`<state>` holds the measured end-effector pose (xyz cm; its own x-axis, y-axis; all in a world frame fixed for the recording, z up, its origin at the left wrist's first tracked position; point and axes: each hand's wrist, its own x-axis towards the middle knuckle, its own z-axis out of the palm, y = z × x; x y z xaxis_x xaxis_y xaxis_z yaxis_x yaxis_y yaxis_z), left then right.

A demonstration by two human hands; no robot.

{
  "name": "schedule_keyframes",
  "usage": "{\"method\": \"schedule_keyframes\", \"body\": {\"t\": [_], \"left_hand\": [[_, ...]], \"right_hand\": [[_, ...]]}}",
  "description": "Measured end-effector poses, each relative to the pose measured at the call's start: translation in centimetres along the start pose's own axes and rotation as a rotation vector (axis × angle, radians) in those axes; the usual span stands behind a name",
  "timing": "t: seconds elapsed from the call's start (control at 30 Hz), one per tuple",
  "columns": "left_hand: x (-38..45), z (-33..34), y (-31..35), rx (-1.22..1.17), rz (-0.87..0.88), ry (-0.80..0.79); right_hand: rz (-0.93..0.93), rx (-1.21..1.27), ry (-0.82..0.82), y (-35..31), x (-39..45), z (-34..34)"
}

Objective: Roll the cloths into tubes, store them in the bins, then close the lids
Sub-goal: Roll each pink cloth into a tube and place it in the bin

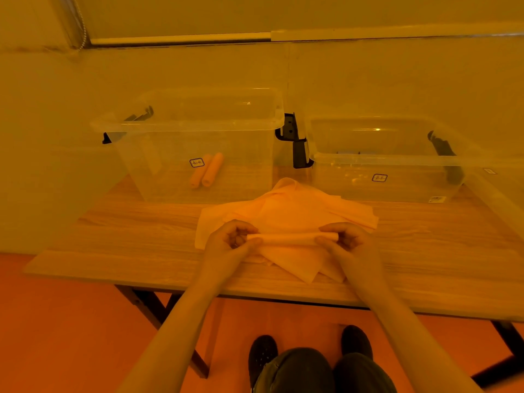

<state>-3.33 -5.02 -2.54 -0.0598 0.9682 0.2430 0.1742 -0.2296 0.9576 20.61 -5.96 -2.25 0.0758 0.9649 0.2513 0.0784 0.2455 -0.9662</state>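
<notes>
A pale cloth, partly rolled into a tube, lies across a heap of loose cloths on the wooden table. My left hand pinches the tube's left end and my right hand pinches its right end. The tube's unrolled tail hangs toward the table's near edge. Behind the heap stand two clear plastic bins with no lids on. The left bin holds two rolled cloth tubes. The right bin shows no cloth inside.
Black latch handles stick out between the bins and at their outer sides. A clear lid leans upright against the wall behind the right bin. The table's near edge runs just under my forearms; my shoes stand on the floor below.
</notes>
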Motion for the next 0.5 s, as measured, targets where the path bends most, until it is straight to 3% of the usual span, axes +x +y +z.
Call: {"method": "schedule_keyframes", "body": {"t": [0.5], "left_hand": [[-0.18, 0.02, 0.37, -0.042, 0.020, 0.013]], "right_hand": [[0.017, 0.028, 0.053, 0.08, 0.12, 0.02]]}}
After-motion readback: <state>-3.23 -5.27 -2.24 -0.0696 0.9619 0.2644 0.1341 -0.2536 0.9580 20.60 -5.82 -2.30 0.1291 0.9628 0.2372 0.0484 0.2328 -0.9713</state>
